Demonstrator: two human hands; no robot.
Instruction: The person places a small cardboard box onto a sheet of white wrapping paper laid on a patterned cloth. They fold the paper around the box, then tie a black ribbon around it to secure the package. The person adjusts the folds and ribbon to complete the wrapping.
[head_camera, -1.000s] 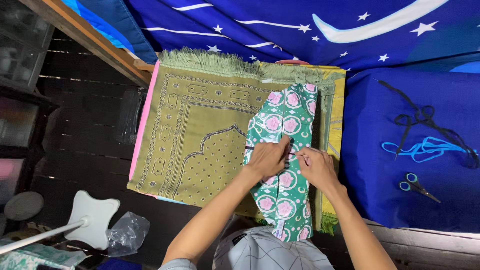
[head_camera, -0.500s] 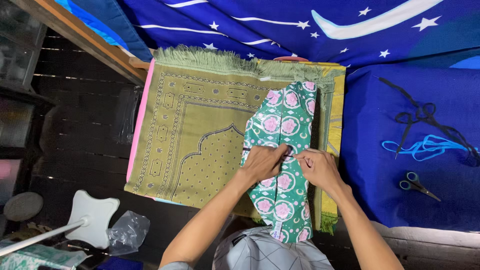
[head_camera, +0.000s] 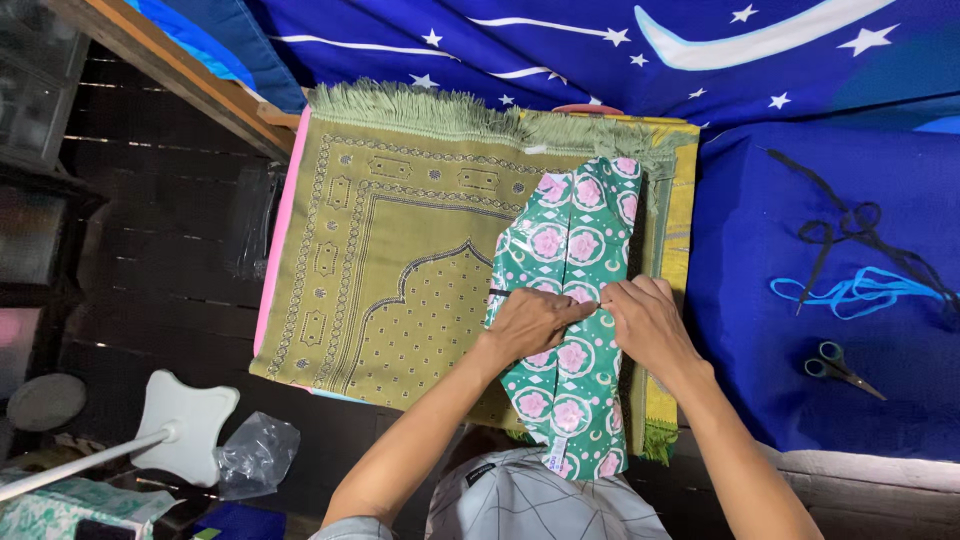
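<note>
A long parcel wrapped in green paper with pink flowers (head_camera: 575, 240) lies on an olive-green fringed rug (head_camera: 400, 250). A thin dark ribbon (head_camera: 498, 293) crosses the parcel's middle. My left hand (head_camera: 535, 320) presses on the wrap there, fingers pinched on the ribbon. My right hand (head_camera: 648, 322) meets it from the right, fingers closed on the same ribbon, touching the left hand's fingertips. The knot itself is hidden under the fingers.
To the right, a blue cushion (head_camera: 740, 330) carries a black ribbon (head_camera: 835, 230), a light blue ribbon (head_camera: 850, 290) and small scissors (head_camera: 838, 366). A starry blue cloth (head_camera: 600, 40) hangs behind. Dark floorboards, a white stand base (head_camera: 190, 425) and a crumpled plastic bag (head_camera: 255, 455) lie at the left.
My two hands have drawn together over the parcel's middle until the fingertips touch. The parcel stays in place on the rug.
</note>
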